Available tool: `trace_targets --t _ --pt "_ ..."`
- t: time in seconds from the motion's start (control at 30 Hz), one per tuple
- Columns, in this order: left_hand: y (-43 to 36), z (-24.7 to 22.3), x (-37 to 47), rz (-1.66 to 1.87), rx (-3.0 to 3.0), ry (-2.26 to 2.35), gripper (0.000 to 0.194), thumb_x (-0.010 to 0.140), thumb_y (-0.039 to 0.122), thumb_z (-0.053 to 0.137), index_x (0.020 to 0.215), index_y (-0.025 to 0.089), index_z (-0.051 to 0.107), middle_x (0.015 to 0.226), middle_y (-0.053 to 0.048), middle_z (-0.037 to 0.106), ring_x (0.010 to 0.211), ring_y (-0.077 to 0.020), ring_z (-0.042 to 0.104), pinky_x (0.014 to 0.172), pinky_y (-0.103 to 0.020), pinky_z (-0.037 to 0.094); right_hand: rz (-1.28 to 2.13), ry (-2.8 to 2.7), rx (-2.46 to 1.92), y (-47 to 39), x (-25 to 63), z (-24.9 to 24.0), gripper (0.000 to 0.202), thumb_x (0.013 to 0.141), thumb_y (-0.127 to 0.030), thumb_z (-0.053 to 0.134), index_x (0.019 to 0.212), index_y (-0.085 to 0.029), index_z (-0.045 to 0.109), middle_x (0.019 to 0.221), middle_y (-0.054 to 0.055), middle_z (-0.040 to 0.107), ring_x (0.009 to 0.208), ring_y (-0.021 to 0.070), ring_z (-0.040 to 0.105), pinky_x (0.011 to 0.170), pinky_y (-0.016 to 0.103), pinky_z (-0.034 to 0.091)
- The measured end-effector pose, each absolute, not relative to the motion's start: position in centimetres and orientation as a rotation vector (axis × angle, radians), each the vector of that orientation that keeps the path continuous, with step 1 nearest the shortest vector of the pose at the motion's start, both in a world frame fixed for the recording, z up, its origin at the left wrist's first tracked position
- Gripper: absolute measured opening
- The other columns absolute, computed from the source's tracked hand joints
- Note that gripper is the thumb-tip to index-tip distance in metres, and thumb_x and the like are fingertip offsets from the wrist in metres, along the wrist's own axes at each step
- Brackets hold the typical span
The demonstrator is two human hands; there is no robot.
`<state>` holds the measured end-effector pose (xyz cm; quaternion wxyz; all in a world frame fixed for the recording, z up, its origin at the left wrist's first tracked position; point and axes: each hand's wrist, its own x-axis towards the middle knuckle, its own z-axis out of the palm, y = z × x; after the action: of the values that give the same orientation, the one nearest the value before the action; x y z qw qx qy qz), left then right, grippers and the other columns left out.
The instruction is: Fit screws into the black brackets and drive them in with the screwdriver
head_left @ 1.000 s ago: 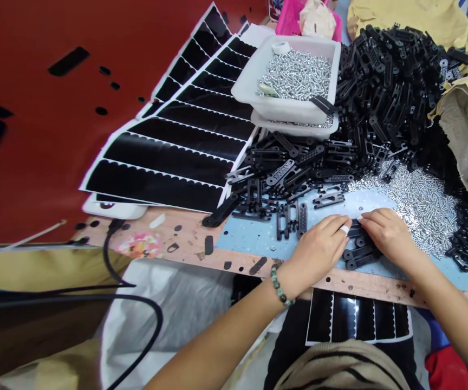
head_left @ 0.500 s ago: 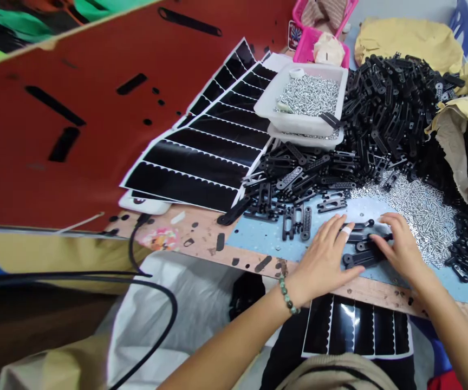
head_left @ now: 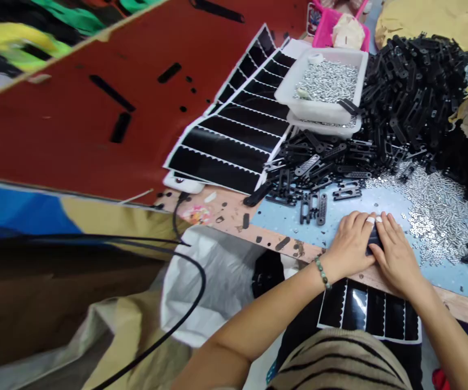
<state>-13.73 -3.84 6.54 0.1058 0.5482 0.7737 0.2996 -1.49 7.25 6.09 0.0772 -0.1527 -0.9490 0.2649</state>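
My left hand (head_left: 350, 242) and my right hand (head_left: 397, 250) lie close together near the table's front edge, fingertips almost meeting. Between and beneath them is a small group of black plastic link pieces (head_left: 374, 236), mostly covered. Both hands press in on these pieces from the sides, with fingers bent over them. White tape wraps a finger on each hand. To the right of my right hand lies a spread of small silver pins and nuts (head_left: 441, 211). Further left, a few black slotted frames (head_left: 310, 209) lie on the blue table surface (head_left: 283, 221).
A white tub of silver pins (head_left: 319, 111) stands behind. Beside it rises a large heap of black plastic parts (head_left: 416, 92). Sheets of black strips (head_left: 221, 143) lean along the red board (head_left: 67, 130). Another black strip sheet (head_left: 374, 311) rests on my lap. A black cable (head_left: 203, 281) hangs at left.
My hands have come together and closed in on the black link pieces, which were spread side by side between them. The head view has shifted, so the scene sits further right.
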Motion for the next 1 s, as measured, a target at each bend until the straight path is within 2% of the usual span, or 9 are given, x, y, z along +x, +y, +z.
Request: trace_targets --t 0.1,0.2,0.33,0.4,0.5,0.57,0.77,0.87,1.0 --pt "-3.9 7.0 -13.7 0.916 1.612 2.283 0.069 0.069 0.039 0.067 0.127 0.008 0.046 0.119 -0.016 0.052 0.114 -0.0341 0.044 0.1 -0.05 0.039 1.016 -2.636 -0.527 9.1 -0.8 7.1 0.041 0.096 -0.038 0.038 0.13 -0.021 0.053 0.136 0.012 0.054 0.129 0.0265 0.046 0.105 0.051 0.04" --pt "-6.6 8.6 -13.9 1.055 1.605 2.275 0.073 0.07 0.046 0.068 0.128 0.01 0.043 0.116 -0.016 0.053 0.113 -0.0324 0.046 0.1 -0.05 0.039 0.965 -2.365 -0.673 10.5 -0.4 7.8 0.034 0.096 -0.038 0.039 0.113 -0.02 0.062 0.115 0.012 0.065 0.111 0.0256 0.059 0.095 0.049 0.046" --pt "-16.3 11.0 -14.5 1.116 1.448 2.497 0.076 0.074 0.046 0.066 0.137 0.016 0.035 0.12 -0.015 0.05 0.115 -0.0316 0.047 0.1 -0.051 0.04 0.9 -2.398 -0.626 8.8 -1.6 8.3 0.028 0.092 -0.04 0.046 0.104 -0.019 0.062 0.101 0.011 0.065 0.098 0.0255 0.06 0.086 0.045 0.049" --pt "-21.9 11.1 -14.9 0.955 1.249 2.748 0.075 0.078 0.044 0.063 0.141 0.02 0.03 0.126 -0.015 0.047 0.119 -0.0333 0.045 0.102 -0.054 0.038 0.935 -2.497 -0.532 6.5 -3.5 8.3 0.028 0.092 -0.039 0.047 0.107 -0.019 0.06 0.099 0.011 0.064 0.094 0.0249 0.06 0.082 0.043 0.05" --pt "-27.9 9.8 -15.1 0.672 0.991 2.993 0.089 0.079 0.053 0.061 0.148 0.018 0.017 0.144 -0.018 0.032 0.135 -0.0421 0.027 0.108 -0.064 0.026 0.909 -2.625 -0.409 2.6 -7.6 8.2 0.037 0.088 -0.042 0.053 0.116 -0.017 0.055 0.103 0.013 0.062 0.099 0.0281 0.058 0.084 0.045 0.05" --pt "-29.0 8.8 -14.8 0.659 0.904 3.011 0.087 0.082 0.054 0.057 0.149 0.017 0.016 0.151 -0.019 0.024 0.14 -0.0422 0.02 0.11 -0.063 0.023 0.845 -2.692 -0.38 0.9 -10.3 7.7 0.045 0.084 -0.041 0.058 0.121 -0.015 0.052 0.107 0.016 0.061 0.102 0.0313 0.056 0.084 0.047 0.05" --pt "-21.6 7.9 -14.4 1.276 0.831 2.441 0.048 0.091 0.042 0.049 0.135 0.023 0.046 0.135 -0.011 0.05 0.124 -0.0272 0.051 0.104 -0.044 0.044 1.041 -2.525 -0.582 2.1 -11.5 6.0 0.035 0.083 -0.019 0.046 0.117 -0.016 0.052 0.101 0.011 0.064 0.089 0.0238 0.062 0.081 0.04 0.051" --pt "-14.9 7.7 -15.2 1.539 0.642 1.875 0.053 0.09 0.05 0.05 0.135 0.023 0.046 0.14 -0.011 0.048 0.125 -0.0261 0.051 0.102 -0.04 0.046 1.18 -2.34 -0.656 3.1 -8.6 7.1 0.027 0.083 -0.023 0.05 0.109 -0.018 0.054 0.087 0.004 0.065 0.073 0.0179 0.062 0.072 0.033 0.053" --pt "-6.0 7.9 -15.7 1.652 0.404 1.438 0.06 0.082 0.06 0.055 0.125 0.018 0.052 0.138 -0.013 0.05 0.124 -0.0269 0.052 0.096 -0.036 0.05 1.154 -2.467 -0.396 4.9 -4.2 9.1 0.024 0.086 -0.026 0.052 0.11 -0.024 0.056 0.1 0.003 0.066 0.084 0.0154 0.064 0.078 0.029 0.053"
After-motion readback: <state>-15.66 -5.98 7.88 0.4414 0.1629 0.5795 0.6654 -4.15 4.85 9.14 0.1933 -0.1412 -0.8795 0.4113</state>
